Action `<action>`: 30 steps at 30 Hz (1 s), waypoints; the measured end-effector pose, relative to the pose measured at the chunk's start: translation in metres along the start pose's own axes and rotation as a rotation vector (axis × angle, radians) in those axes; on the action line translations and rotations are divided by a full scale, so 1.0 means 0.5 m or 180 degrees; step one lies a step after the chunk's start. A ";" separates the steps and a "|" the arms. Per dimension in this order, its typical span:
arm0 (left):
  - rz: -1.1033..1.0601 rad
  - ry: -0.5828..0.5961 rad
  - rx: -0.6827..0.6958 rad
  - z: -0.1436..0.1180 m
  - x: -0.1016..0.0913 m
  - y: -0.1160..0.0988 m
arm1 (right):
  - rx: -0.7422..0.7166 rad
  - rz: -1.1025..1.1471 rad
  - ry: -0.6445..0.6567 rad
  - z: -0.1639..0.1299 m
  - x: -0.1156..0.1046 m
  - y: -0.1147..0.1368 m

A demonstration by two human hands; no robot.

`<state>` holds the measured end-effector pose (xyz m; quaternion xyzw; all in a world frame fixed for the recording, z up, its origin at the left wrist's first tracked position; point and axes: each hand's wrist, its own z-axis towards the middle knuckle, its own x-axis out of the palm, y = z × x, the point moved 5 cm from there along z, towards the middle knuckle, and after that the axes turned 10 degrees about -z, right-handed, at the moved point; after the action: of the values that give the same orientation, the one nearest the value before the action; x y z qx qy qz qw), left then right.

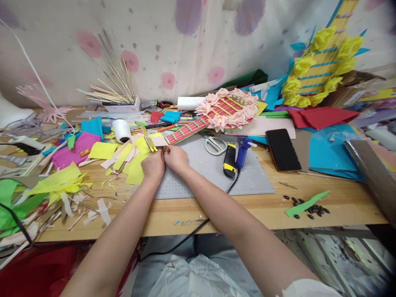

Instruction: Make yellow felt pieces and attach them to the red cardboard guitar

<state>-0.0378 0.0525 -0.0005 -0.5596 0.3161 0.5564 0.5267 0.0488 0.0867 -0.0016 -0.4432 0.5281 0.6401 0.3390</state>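
We have a small piece (163, 149) pinched between both hands, right at the near end of the paper guitar's neck (188, 131), at the far edge of the grey cutting mat (213, 173). It is too small and too covered by fingers to say what it is made of. Our left hand (152, 165) is closed, fingertips pressed together on that piece; our right hand (175, 159) is closed on it too, knuckles touching the left. Both grips sit low, resting on the mat.

We judge that this is a fine fixing step: a small bit being folded or pressed at the end of the neck. The next move would call for steady fingertips and light pressure, so that the piece stays lined up.

Just to the left lie yellow paper scraps (136, 163) and pale strips, touching our left hand's side. Beyond them sits a white roll (121, 130) and a pink sheet (76, 148). The guitar's round body (230, 109), ringed with pink paper flowers, lies farther back to the right. Near our right hand, scissors (215, 144) rest on the mat, with a glue gun (242, 150) and a black and yellow tool (229, 160) beside them. A black phone (282, 149) lies on the wooden tabletop (340, 198), well apart. A green strip (306, 204) and dark seeds sit near the front edge.
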 end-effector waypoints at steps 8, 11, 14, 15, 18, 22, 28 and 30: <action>-0.0097 -0.0033 -0.0050 -0.002 0.001 0.002 | -0.0155 -0.0025 0.0074 -0.005 -0.017 -0.007; -0.0109 -0.0083 -0.0019 -0.002 0.003 0.004 | -0.0495 -0.0047 0.0371 -0.012 -0.032 -0.026; -0.0104 -0.0145 0.0025 -0.002 0.003 0.003 | -0.0968 -0.0191 0.0527 -0.024 -0.048 -0.042; -0.0104 -0.0152 0.0029 -0.003 0.003 0.003 | -0.1037 -0.0244 0.0515 -0.028 -0.051 -0.047; -0.0093 -0.0133 0.0018 -0.004 0.003 0.002 | -0.1056 -0.0341 0.0440 -0.032 -0.053 -0.052; -0.0083 -0.0092 0.0031 -0.005 0.002 0.000 | -0.1005 -0.0384 0.0319 -0.029 -0.047 -0.049; -0.0131 -0.0139 0.0002 -0.005 0.003 0.002 | -0.1333 -0.0216 0.0534 -0.021 -0.046 -0.043; -0.0160 -0.0129 0.0023 -0.005 0.004 0.003 | -0.1349 -0.0182 0.0624 -0.018 -0.044 -0.044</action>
<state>-0.0380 0.0503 -0.0033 -0.5540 0.2932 0.5531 0.5488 0.0787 0.0832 0.0102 -0.5793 0.3995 0.6808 0.2034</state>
